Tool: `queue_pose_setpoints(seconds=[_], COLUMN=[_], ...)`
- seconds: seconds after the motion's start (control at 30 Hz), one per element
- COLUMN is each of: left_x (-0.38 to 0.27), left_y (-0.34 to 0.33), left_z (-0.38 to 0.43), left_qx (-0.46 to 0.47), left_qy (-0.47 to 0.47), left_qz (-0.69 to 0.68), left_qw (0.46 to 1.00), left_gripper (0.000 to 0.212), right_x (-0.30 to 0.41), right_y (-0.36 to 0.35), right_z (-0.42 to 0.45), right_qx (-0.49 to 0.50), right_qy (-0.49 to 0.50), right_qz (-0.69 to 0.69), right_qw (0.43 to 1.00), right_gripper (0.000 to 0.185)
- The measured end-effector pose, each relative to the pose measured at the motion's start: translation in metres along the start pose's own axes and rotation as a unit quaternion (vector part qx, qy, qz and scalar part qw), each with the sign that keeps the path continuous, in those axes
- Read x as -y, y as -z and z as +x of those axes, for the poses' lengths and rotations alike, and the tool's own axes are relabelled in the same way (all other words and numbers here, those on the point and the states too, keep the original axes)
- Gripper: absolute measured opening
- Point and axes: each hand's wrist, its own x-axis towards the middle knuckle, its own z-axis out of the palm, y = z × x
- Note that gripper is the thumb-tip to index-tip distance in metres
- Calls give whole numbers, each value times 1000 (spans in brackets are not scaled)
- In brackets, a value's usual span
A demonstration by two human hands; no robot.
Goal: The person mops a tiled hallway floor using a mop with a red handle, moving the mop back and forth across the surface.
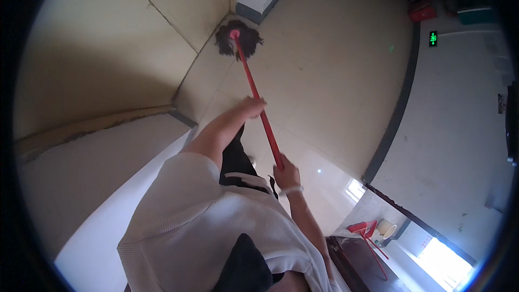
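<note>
Both of my hands grip the red pole of a string mop (250, 76). My left hand (254, 106) wraps around the middle of the pole. Nearer my body, my right hand (288, 171) closes around its upper end; a pale band circles that wrist. The dark mop head (247, 40) lies spread on the tiled floor (324, 69), with a round pink socket (234, 33) at its centre. It rests beside the bottom of a yellowish door panel (182, 12), close to a wall corner.
A white wall corner with grey skirting (248, 12) stands just beyond the mop head. Grey skirting (399, 101) edges the right wall, where a green exit sign (433, 39) glows. A red broom and dustpan (365, 229) stand by a pale bucket (386, 229) at lower right.
</note>
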Motion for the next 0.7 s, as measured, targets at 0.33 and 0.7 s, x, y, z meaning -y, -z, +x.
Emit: queue_pose_setpoints(seconds=[0.33, 0.7], left_x=[50, -9], left_y=[89, 70], left_z=[46, 41], left_qx=[-66, 5], left_qy=[63, -193], left_qz=[31, -7], left_qw=[995, 981], left_gripper=[29, 20], right_x=[67, 73], right_y=[53, 155], right_z=[63, -32], right_qx=[38, 100], right_qy=[-11, -16], right_qz=[-100, -156], right_qw=[994, 983], right_gripper=[49, 56])
